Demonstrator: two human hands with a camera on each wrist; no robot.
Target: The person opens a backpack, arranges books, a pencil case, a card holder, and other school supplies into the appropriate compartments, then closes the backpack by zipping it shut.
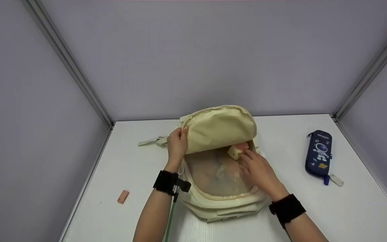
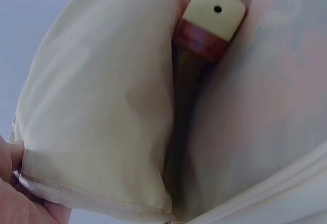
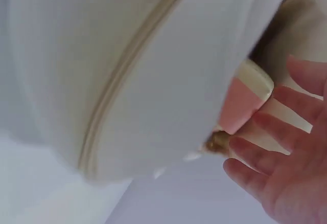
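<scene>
A cream backpack (image 1: 220, 211) lies on the table with its main compartment unzipped. My left hand (image 1: 177, 143) grips the edge of the raised flap (image 1: 220, 129), thumb on top, at its left side. In the opening, by the right edge under the flap, sits a small cream-and-pink block (image 1: 235, 152). A small round dark hole shows on the block's cream face (image 2: 217, 12) in the left wrist view. My right hand (image 1: 259, 169) is at the block with fingers spread and nearly straight; in the right wrist view the fingertips (image 3: 283, 98) reach its side. Whether they press it, I cannot tell.
A dark blue pencil case (image 1: 319, 154) with an astronaut print lies at the table's right, a pale tag (image 1: 336, 180) beside it. Near the left edge lies a small pink-orange eraser-like block (image 1: 123, 196). A strap (image 1: 149, 141) extends left from the backpack. Grey walls enclose the table.
</scene>
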